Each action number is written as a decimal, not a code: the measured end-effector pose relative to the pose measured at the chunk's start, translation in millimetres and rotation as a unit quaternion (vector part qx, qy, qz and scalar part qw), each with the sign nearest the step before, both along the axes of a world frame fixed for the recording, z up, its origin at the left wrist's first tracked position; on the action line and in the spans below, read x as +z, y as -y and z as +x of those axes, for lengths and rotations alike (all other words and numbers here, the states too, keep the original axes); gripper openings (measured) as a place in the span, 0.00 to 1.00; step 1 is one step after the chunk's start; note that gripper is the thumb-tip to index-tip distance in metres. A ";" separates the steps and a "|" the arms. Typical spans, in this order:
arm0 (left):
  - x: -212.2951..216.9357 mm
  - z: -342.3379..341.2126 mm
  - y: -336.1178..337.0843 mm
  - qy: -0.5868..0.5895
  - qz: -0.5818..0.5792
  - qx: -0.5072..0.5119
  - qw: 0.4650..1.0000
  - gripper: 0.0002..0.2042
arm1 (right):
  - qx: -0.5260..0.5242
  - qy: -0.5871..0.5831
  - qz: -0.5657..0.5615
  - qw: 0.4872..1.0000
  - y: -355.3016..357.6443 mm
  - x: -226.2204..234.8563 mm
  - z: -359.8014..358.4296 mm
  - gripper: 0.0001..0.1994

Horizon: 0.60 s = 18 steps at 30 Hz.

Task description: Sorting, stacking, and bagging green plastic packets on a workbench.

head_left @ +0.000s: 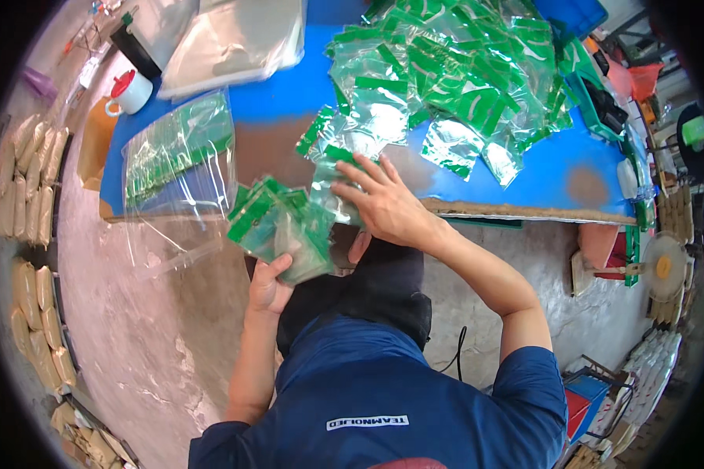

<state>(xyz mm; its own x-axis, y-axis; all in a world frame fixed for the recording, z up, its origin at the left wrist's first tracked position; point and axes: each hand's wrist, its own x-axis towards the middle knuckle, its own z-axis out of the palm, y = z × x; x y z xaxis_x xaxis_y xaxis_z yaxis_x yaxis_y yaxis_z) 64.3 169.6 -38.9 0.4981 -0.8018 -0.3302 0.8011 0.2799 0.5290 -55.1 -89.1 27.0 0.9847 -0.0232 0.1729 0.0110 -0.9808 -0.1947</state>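
My left hand [269, 284] grips a fanned stack of small clear-and-green plastic packets [278, 220] just off the table's front edge, thumb on top. My right hand [389, 205] lies palm down with fingers stretched over a single clear packet [330, 191] at the edge of the table. That packet's lower end hangs beside the stack. Beyond the right hand, a few packets [379, 113] trail off from a large loose heap of green and silvery packets [461, 62]. What the packets contain cannot be made out.
On the blue worktable [278, 98], a larger clear bag [181, 160] with green packets inside overhangs the left front edge. Behind it are a white mug [131, 94] with a red lid and a stack of clear plastic sheets [231, 43]. A fan [665, 267] stands at right.
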 end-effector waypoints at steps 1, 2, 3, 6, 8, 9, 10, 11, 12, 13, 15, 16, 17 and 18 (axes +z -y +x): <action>2.2 -1.3 5.3 -0.003 0.001 0.001 1.000 0.30 | 0.001 -0.003 0.001 1.000 -1.1 -2.3 -1.7 0.26; 5.1 -5.1 12.6 0.004 0.014 -0.010 1.000 0.30 | 0.040 -0.003 0.022 0.999 -1.4 -5.1 -2.1 0.26; 7.0 -8.7 17.2 0.012 0.026 -0.021 0.999 0.29 | 0.080 -0.002 0.043 0.996 -1.1 -5.9 -1.7 0.27; -1.3 -14.8 18.7 -0.009 0.006 -0.010 1.000 0.29 | -0.006 0.048 0.070 0.996 13.8 -6.0 3.2 0.24; -3.6 -20.4 21.1 -0.028 -0.009 0.000 1.000 0.29 | -0.099 0.062 0.016 0.993 22.6 -8.0 -1.8 0.22; -4.8 -23.2 22.8 -0.046 -0.012 0.000 0.999 0.29 | -0.097 0.063 0.013 0.993 19.9 -9.5 -4.1 0.22; -4.6 -24.7 24.9 -0.065 -0.013 -0.001 0.998 0.29 | -0.046 0.060 0.070 0.995 13.7 -9.8 -9.2 0.22; -4.1 -26.0 26.9 -0.064 -0.014 -0.001 0.998 0.29 | 0.006 0.055 0.127 0.990 6.6 -8.1 -14.4 0.21; -3.6 -27.0 29.1 -0.054 -0.009 -0.010 0.998 0.30 | 0.038 0.072 0.139 0.987 -2.9 -5.7 -13.6 0.21; -3.1 -27.7 30.4 -0.045 -0.004 -0.020 0.999 0.31 | 0.035 0.072 0.138 0.987 -0.3 -2.4 -13.4 0.21; -1.6 -26.6 31.4 -0.038 -0.007 -0.017 0.999 0.30 | 0.008 0.034 0.261 0.965 14.9 4.4 -6.0 0.20; -0.7 -25.3 30.5 -0.031 -0.008 -0.013 0.999 0.30 | -0.050 0.115 0.182 0.975 27.2 8.7 2.2 0.18; -0.7 -23.8 30.3 -0.029 -0.009 -0.017 0.999 0.30 | -0.159 0.189 0.049 0.968 37.9 7.3 9.2 0.17; -2.0 -22.7 28.3 -0.050 -0.017 -0.018 0.998 0.29 | -0.137 0.170 -0.012 0.976 50.0 -0.1 4.9 0.18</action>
